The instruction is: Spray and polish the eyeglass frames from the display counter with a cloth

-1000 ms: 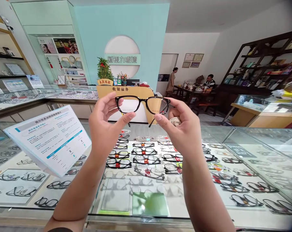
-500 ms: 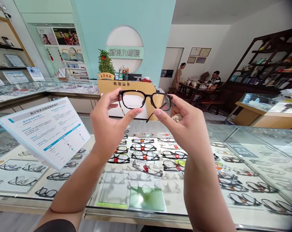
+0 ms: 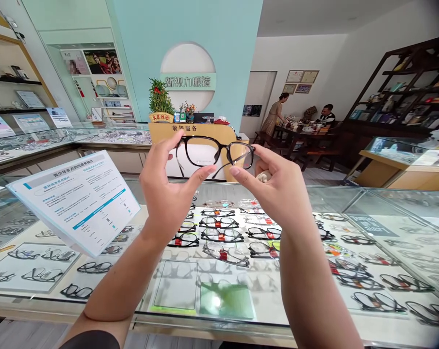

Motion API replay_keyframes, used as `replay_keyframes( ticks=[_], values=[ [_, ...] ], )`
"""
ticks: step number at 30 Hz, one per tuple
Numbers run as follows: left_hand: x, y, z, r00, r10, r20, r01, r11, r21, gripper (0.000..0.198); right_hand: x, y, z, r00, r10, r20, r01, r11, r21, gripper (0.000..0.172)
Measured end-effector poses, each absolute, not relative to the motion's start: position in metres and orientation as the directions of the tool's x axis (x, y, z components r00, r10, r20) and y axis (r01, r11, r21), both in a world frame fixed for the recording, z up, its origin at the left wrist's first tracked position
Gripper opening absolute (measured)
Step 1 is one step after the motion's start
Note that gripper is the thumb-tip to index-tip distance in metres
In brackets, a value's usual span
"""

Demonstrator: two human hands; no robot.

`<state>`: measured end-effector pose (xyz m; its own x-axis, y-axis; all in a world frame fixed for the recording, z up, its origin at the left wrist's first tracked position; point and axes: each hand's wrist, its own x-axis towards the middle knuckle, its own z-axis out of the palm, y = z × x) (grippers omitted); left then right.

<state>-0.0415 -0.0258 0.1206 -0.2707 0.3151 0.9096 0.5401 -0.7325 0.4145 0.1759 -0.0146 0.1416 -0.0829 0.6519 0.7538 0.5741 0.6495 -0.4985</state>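
Note:
A pair of black-framed eyeglasses (image 3: 223, 147) is held up above the glass display case, lenses facing me, temples unfolded and pointing away. My left hand (image 3: 170, 179) grips its left end between thumb and fingers, the fingertips at the top corner of the rim. At the other end my right hand (image 3: 273, 182) pinches the frame by the right hinge, thumb below the lens. Something pale and beaded (image 3: 265, 177) shows against the right palm; what it is I cannot make out. Below, rows of spectacles (image 3: 222, 235) with red tags lie inside the case.
On the glass top at left stands a tilted information sign (image 3: 79, 198). A green card (image 3: 226, 300) lies near the front. Beyond are a cashier counter (image 3: 161, 133) with a potted plant (image 3: 161, 97), a standing person (image 3: 275, 116) and a seated person (image 3: 327, 114) at a dark table.
The eyeglasses have turned slightly and shifted a little left, so both temples show more below the rims. The background person leans further over the table. The view has shifted slightly.

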Motion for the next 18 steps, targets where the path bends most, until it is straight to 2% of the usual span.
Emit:
replay_keyframes(
  ticks=[7,13,18],
  values=[
    [-0.044,-0.020,0.119,-0.222,0.291,0.931,0.554,-0.748,0.366,0.074,0.161,0.002,0.126,0.089,0.505,0.859,0.567,0.683,-0.460,0.073],
    [-0.044,-0.009,0.116,-0.271,0.319,0.908,0.502,-0.758,0.416,0.080,0.149,-0.003,0.118,0.083,0.478,0.874,0.593,0.681,-0.429,0.084],
    [-0.045,0.002,0.112,-0.290,0.380,0.879,0.444,-0.760,0.475,0.075,0.144,-0.009,0.117,0.067,0.452,0.890,0.639,0.665,-0.386,0.082]
  ],
)
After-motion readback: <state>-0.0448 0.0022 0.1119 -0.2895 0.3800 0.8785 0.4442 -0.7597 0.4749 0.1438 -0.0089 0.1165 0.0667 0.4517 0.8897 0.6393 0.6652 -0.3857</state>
